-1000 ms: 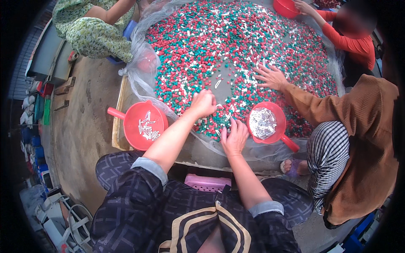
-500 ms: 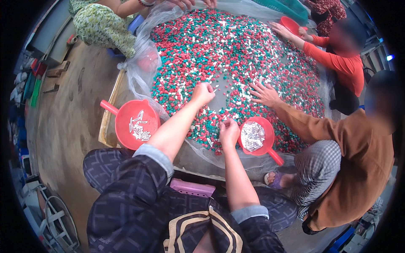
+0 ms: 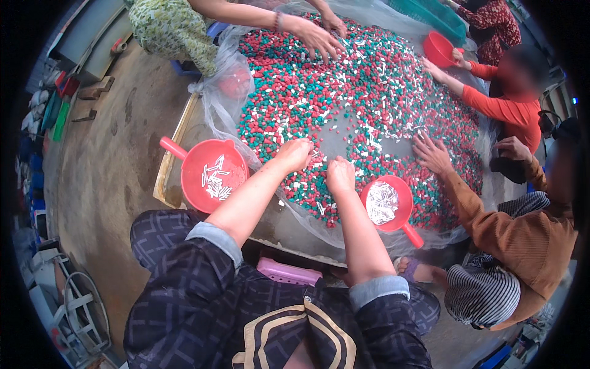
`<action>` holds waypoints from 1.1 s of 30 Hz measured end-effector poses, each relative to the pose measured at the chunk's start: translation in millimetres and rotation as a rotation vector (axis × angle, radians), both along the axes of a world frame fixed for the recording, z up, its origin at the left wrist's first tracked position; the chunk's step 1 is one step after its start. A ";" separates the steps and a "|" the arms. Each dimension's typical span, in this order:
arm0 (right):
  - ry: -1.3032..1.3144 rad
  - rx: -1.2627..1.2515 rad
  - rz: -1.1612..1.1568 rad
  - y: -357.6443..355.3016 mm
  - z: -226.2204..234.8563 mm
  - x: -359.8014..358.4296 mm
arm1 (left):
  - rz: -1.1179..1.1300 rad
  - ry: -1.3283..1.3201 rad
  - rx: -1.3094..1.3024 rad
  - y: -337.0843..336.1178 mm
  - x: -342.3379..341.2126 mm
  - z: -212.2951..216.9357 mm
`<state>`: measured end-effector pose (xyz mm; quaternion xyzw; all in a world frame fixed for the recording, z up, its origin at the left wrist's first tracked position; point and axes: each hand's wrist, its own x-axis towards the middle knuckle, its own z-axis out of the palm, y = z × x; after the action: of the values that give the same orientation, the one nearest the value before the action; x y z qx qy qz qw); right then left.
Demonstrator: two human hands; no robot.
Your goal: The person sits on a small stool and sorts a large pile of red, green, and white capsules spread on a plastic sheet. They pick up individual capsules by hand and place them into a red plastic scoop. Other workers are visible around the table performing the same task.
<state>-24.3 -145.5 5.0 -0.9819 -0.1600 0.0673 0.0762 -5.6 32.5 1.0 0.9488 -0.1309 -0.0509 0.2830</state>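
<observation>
Reaching forward, your left hand [image 3: 296, 154] rests curled on the near edge of a wide heap of small red, green and white pieces [image 3: 344, 86], its fingertips pinched together among them; whether a piece sits between them cannot be told. Your right hand [image 3: 340, 174] lies just beside it, fingers bent down onto the same edge, and its grasp is also too small to tell. Both hands are close together but apart, over a bare grey patch of the clear plastic sheet [image 3: 228, 92] that carries the heap. Left of your left forearm sits a red scoop with a handle [image 3: 212, 175], holding a scatter of white pieces. Just right of your right hand sits a second red scoop [image 3: 387, 203], filled with more white pieces. Farther right, a person in a brown sleeve spreads a hand [image 3: 432, 152] flat on the pieces. Across the heap, another person's hand [image 3: 316, 35] reaches in from the far side
</observation>
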 end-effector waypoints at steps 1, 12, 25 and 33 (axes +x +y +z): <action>0.029 -0.023 0.002 -2.9 6.4 1.3 | 0.021 -0.010 -0.040 1.6 -0.1 2.6; 0.660 1.614 -0.495 -23.9 24.4 2.1 | 0.420 0.478 -1.324 40.5 -22.8 31.4; 0.800 1.521 -0.778 11.7 2.4 9.3 | 0.504 0.279 -0.025 6.8 -46.7 7.0; 0.385 0.337 -0.532 43.1 23.7 2.9 | 0.545 0.453 -0.903 34.2 -40.4 -14.5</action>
<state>-21.4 -102.4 28.6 -0.9322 0.1094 0.2012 0.2802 -46.0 66.7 -13.5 0.6989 0.1733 -0.1171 0.6839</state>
